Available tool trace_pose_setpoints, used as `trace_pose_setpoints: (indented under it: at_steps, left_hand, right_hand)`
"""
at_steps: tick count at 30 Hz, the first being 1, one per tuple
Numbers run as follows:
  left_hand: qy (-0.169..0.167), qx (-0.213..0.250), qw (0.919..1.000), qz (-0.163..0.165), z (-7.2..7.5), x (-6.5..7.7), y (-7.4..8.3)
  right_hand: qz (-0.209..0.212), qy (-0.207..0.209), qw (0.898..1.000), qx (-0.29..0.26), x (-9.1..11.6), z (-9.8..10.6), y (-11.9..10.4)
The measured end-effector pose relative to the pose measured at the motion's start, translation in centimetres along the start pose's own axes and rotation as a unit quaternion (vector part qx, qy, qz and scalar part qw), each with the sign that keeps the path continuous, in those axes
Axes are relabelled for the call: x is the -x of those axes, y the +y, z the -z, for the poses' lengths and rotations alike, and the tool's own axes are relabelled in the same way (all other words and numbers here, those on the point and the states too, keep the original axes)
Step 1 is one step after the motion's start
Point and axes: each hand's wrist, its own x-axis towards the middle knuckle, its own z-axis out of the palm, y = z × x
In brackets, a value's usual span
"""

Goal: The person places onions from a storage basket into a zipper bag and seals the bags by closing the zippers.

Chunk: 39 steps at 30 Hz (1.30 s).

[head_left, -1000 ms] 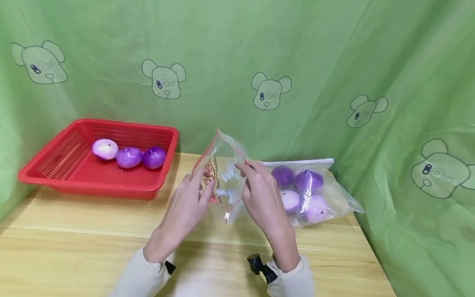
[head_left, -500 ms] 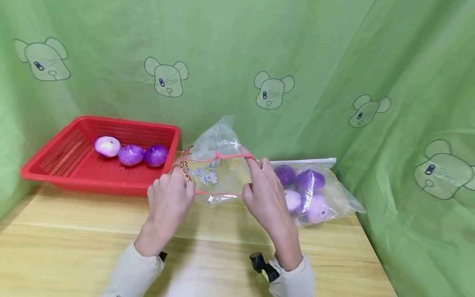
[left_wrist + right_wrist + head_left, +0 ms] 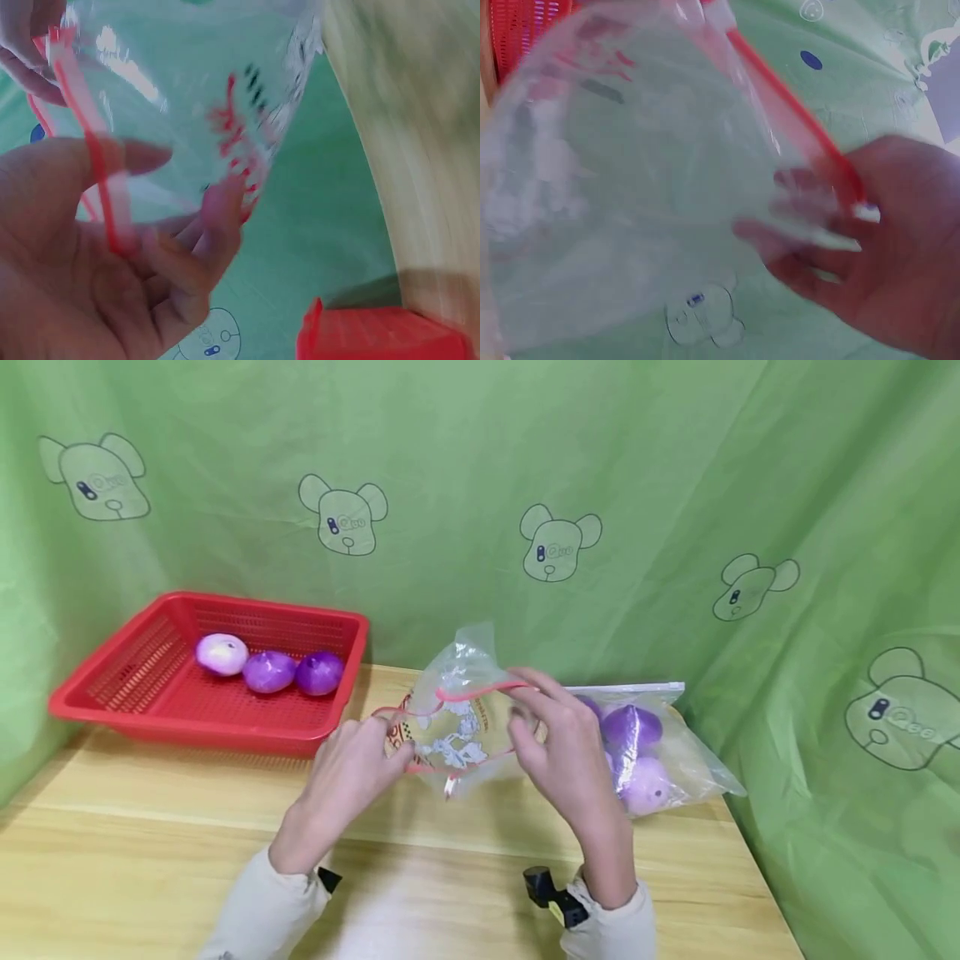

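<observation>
A clear zip bag (image 3: 457, 672) with red seal strips and printed cartoon figures hangs between both hands, its mouth spread apart. My left hand (image 3: 351, 768) is at the left side of that mouth, thumb and loosely bent fingers apart. In the left wrist view, a red strip (image 3: 96, 161) crosses the base of the left thumb. My right hand (image 3: 566, 743) is at the opposite side, index finger along the red edge and thumb held away from it. Through the plastic in the right wrist view, the right fingers (image 3: 769, 240) show inside the bag. A white slider (image 3: 450, 786) sits at the near edge.
At the left stands a red basket (image 3: 210, 710) with three purple onions (image 3: 270, 672) in it. Behind my right hand lies a second clear bag (image 3: 705, 760) holding several onions (image 3: 632, 727). A green curtain (image 3: 450, 460) rises behind the wooden table (image 3: 420, 877).
The bag's mouth was pulled wide by both hands, then narrowed somewhat. My right hand has shifted right, its thumb coming away from the strip. My left hand moved left, then slightly back right.
</observation>
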Motion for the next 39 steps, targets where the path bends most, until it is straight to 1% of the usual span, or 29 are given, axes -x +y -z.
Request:
trace_pose_setpoints:
  at_steps: [2,4,5,7,10,12,13,16,18,21,24,27,29,32,34,36,37,39]
  left_hand:
    - [-0.024,-0.016,0.9996,-0.007,-0.1,0.0,0.0]
    - [-0.041,-0.029,0.9987,-0.011,-0.2,0.1,-0.1]
    - [-0.046,-0.035,0.9983,-0.013,-0.3,0.0,-0.1]
    - [-0.05,-0.037,0.998,-0.016,-0.4,0.0,-0.2]
    - [-0.051,-0.027,0.9982,-0.016,-0.4,0.0,-0.3]
    - [-0.054,-0.023,0.9982,-0.015,-0.4,0.1,-0.4]
    - [-0.057,-0.021,0.9981,-0.013,-0.4,0.1,-0.4]
    - [-0.068,-0.024,0.9973,-0.009,-0.3,0.2,-0.4]
    - [-0.082,-0.022,0.9963,-0.007,-0.3,0.2,-0.4]
    - [-0.103,-0.012,0.9946,-0.003,-0.2,0.2,-0.3]
    - [-0.117,0.003,0.9931,0.004,-0.2,0.2,-0.2]
    - [-0.113,0.005,0.9936,0.004,-0.2,0.1,-0.3]
    - [-0.112,-0.002,0.9937,0.003,-0.3,0.0,-0.5]
    - [-0.134,-0.027,0.9906,-0.011,-0.4,0.0,-0.9]
    - [-0.154,-0.046,0.9865,-0.031,-0.5,-0.1,-1.1]
    - [-0.168,-0.049,0.9831,-0.054,-0.6,-0.1,-1.3]
    - [-0.169,-0.047,0.9823,-0.065,-0.5,-0.1,-1.3]
    - [-0.156,-0.036,0.983,-0.09,-0.3,-0.2,-1.3]
  right_hand:
    - [-0.005,-0.067,0.997,-0.021,0.2,0.3,0.1]
    - [-0.021,-0.141,0.989,-0.036,0.4,0.5,0.1]
    - [-0.031,-0.17,0.984,-0.041,0.4,0.5,0.1]
    - [-0.046,-0.209,0.976,-0.052,0.5,0.7,0.2]
    - [-0.052,-0.235,0.969,-0.061,0.7,0.8,0.3]
    - [-0.046,-0.237,0.969,-0.059,0.7,0.8,0.3]
    - [-0.04,-0.231,0.971,-0.053,0.7,0.8,0.4]
    - [-0.018,-0.199,0.979,-0.027,0.5,0.8,0.4]
    - [-0.011,-0.177,0.984,-0.013,0.5,0.8,0.3]
    - [-0.016,-0.164,0.986,-0.005,0.5,0.9,0.2]
    - [-0.032,-0.157,0.987,-0.009,0.5,1.1,0.2]
    - [-0.05,-0.143,0.988,-0.007,0.3,1.0,0.3]
    - [-0.064,-0.134,0.989,-0.002,0.2,0.7,0.5]
    - [-0.076,-0.132,0.988,0.004,0.1,0.0,0.9]
    - [-0.079,-0.136,0.988,0.004,0.0,-0.5,1.0]
    - [-0.077,-0.14,0.987,0.005,0.0,-0.8,1.0]
    - [-0.074,-0.141,0.987,0.006,0.0,-0.9,1.0]
    - [-0.07,-0.141,0.987,0.01,0.0,-1.0,0.9]
